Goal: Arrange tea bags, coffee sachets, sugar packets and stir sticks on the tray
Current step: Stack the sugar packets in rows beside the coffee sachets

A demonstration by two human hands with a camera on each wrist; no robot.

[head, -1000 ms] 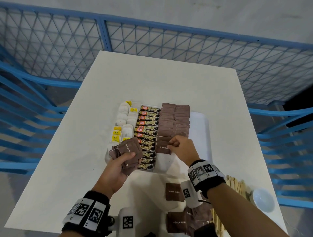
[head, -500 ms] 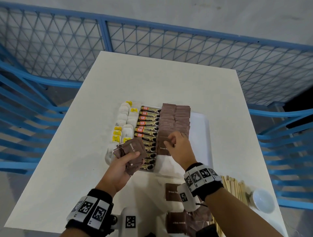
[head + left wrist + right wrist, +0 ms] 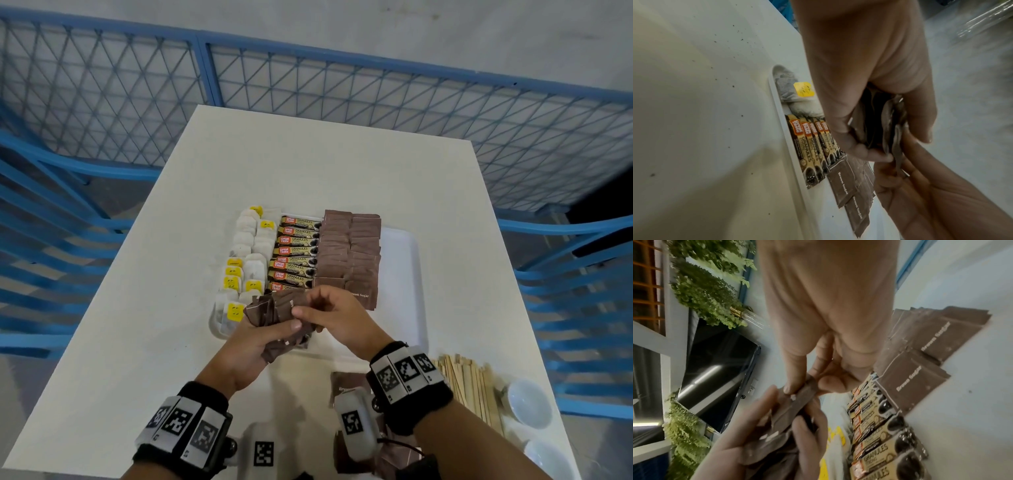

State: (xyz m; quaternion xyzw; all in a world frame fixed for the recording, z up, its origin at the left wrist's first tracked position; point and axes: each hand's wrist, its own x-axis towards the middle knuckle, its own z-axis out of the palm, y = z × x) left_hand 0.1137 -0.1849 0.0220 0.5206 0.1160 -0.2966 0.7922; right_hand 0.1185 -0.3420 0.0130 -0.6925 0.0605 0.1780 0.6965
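Above tray (image 3: 404, 274), right hand (image 3: 337, 317) pinches packet (image 3: 801, 395) atop left-hand (image 3: 246, 349) bundle.

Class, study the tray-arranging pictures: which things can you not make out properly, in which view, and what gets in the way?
- Near end of the coffee sachets, head view: hidden by both hands.
- Count of sugar packets in the left hand, all views: they overlap and blur.
- Loose sugar packets, head view: covered by the right hand's wrist camera.
- Stir sticks, head view: partly behind the right forearm.
- White bowls, head view: the nearer one cut off by the edge.

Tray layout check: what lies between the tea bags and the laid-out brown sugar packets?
A column of coffee sachets lies between tea bags and sugar packets, in the head view.
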